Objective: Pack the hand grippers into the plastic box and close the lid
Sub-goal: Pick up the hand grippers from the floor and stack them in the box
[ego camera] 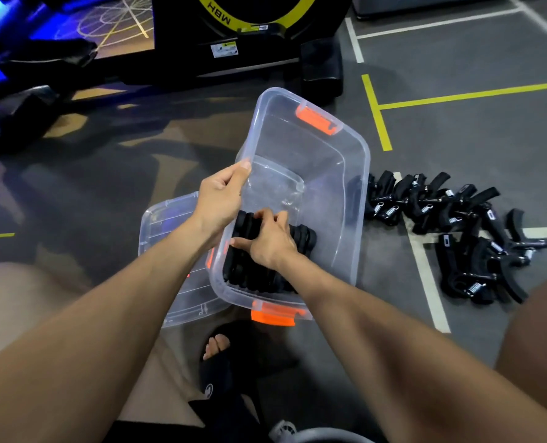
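A clear plastic box [352, 174] with orange latches sits tilted on the floor in the middle of the view. My left hand [219, 199] grips its left rim. My right hand [270, 239] is inside the box, pressed on a row of black hand grippers [304, 238] packed at the near end. The far half of the box holds nothing. A pile of several more black hand grippers [451, 215] with steel springs lies on the floor to the right of the box. The clear lid [166, 225] lies flat on the floor, partly under the box's left side.
A black and yellow exercise machine [233, 43] stands just beyond the box. My foot in a black sandal [221, 350] is right below the box's near latch. White and yellow lines mark the grey floor on the right.
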